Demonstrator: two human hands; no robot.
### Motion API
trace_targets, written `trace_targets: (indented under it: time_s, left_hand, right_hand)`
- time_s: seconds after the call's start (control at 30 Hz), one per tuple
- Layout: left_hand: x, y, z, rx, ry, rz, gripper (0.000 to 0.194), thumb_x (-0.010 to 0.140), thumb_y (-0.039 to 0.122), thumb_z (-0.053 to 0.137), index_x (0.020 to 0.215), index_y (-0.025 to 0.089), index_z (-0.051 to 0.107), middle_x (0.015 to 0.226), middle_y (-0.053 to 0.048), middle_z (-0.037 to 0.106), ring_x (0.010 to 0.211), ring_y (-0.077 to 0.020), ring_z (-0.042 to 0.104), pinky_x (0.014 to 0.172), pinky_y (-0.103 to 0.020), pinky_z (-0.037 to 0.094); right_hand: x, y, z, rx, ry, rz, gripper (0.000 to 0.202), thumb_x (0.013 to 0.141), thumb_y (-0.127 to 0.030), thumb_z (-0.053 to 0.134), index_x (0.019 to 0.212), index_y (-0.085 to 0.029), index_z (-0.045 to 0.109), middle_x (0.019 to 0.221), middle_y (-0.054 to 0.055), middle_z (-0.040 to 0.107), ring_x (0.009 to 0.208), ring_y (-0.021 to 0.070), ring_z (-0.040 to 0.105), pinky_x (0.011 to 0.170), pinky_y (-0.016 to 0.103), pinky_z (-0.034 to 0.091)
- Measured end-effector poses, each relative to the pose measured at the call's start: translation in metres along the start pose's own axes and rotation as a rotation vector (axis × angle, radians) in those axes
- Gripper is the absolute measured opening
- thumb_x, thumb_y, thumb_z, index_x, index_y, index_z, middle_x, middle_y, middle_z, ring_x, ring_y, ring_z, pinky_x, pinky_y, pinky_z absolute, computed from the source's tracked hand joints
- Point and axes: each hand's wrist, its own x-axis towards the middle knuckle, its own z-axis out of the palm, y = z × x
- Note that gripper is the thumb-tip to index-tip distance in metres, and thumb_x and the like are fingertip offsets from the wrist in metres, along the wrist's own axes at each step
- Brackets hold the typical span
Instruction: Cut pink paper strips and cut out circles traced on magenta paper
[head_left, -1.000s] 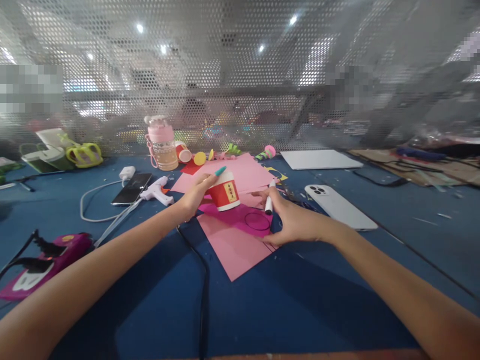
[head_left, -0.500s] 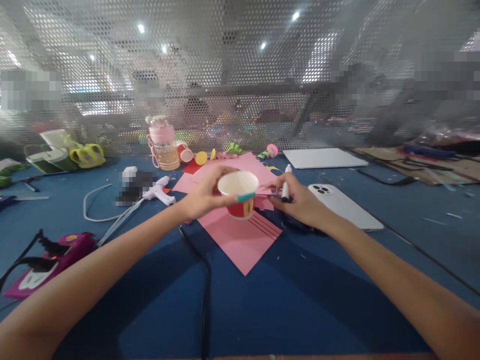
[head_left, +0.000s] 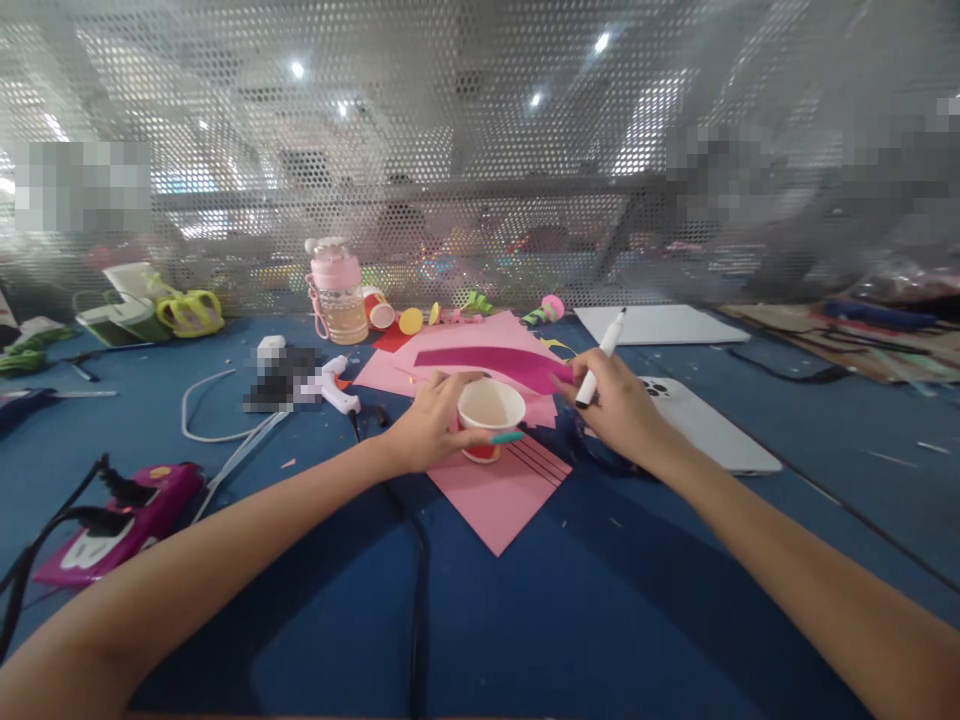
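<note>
A paper cup [head_left: 491, 405], white inside with some red outside, stands near the middle over a pink sheet [head_left: 495, 510] marked with several dark lines. My left hand [head_left: 431, 425] is wrapped round the cup's left side, its long teal thumbnail across the front. In my right hand [head_left: 611, 395] are a white marker [head_left: 604, 355], tilted upward, and the right end of a curved magenta paper strip [head_left: 495, 362]. The strip extends leftward behind the cup, above more pink paper [head_left: 382, 372].
A glue gun [head_left: 337, 385], a purple power strip [head_left: 135, 520] and a pink-lidded bottle [head_left: 337, 295] are on the left. A white phone [head_left: 712, 435] and a white board [head_left: 660, 325] lie right. Perforated metal [head_left: 465, 150] rises behind.
The cup and my left hand have moved slightly right and lower. My right hand has turned the marker more upright, and the magenta strip now shows broadly behind the cup.
</note>
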Motion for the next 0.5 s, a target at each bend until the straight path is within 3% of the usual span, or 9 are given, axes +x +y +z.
trace_targets:
  time_s: [0.1,0.2,0.27,0.37,0.43,0.5]
  left_hand:
    - [0.004,-0.004,-0.004,0.057,-0.031,-0.005,0.067,0.077,0.042,0.055,0.128,0.011,0.025,0.128,-0.019,0.041,0.119,-0.0290,0.038,0.095,-0.046,0.036]
    - [0.012,0.001,-0.025,0.278,-0.049,-0.001,0.084,0.069,0.047,0.063,0.130,0.007,0.021,0.125,-0.022,0.042,0.119,-0.0320,0.039,0.095,-0.048,0.036]
    - [0.015,0.011,-0.045,0.529,-0.030,-0.057,0.070,0.072,0.049,0.058,0.122,0.005,0.035,0.124,-0.023,0.043,0.120,-0.0351,0.037,0.096,-0.048,0.034]
    - [0.013,0.028,-0.062,0.782,-0.180,-0.267,0.050,0.083,0.044,0.045,0.114,0.005,0.046,0.115,-0.022,0.052,0.111,-0.0347,0.048,0.087,-0.045,0.041]
    - [0.007,0.037,-0.059,0.809,-0.400,-0.470,0.035,0.085,0.034,0.043,0.107,0.008,0.053,0.103,-0.019,0.060,0.094,-0.0314,0.060,0.076,-0.043,0.047]
    - [0.001,0.040,-0.045,0.833,-0.509,-0.627,0.021,0.081,0.016,0.047,0.095,0.007,0.061,0.096,-0.019,0.063,0.088,-0.0308,0.062,0.071,-0.041,0.048]
  right_hand:
    - [0.000,0.000,-0.001,-0.024,0.078,0.010,0.013,0.078,-0.024,0.050,0.072,-0.024,0.038,0.067,0.002,0.044,0.059,0.0183,0.047,0.056,0.031,0.040]
    - [0.000,-0.001,-0.002,-0.052,0.112,-0.001,0.012,0.078,-0.021,0.048,0.073,-0.024,0.038,0.067,0.002,0.044,0.059,0.0183,0.047,0.055,0.030,0.038]
    - [0.000,-0.002,-0.003,-0.067,0.123,-0.008,0.012,0.078,-0.020,0.048,0.073,-0.024,0.038,0.067,0.002,0.044,0.060,0.0188,0.047,0.055,0.030,0.038]
    - [0.001,-0.004,-0.004,-0.089,0.160,-0.001,0.014,0.078,-0.020,0.049,0.071,-0.024,0.037,0.066,0.002,0.043,0.060,0.0190,0.046,0.055,0.030,0.038]
    - [0.002,-0.004,-0.004,-0.100,0.192,-0.002,0.016,0.079,-0.021,0.050,0.071,-0.024,0.036,0.065,0.002,0.042,0.060,0.0189,0.045,0.054,0.030,0.037]
    - [0.003,-0.004,-0.004,-0.105,0.220,-0.014,0.017,0.079,-0.020,0.050,0.071,-0.024,0.035,0.064,0.001,0.042,0.059,0.0186,0.045,0.054,0.029,0.037]
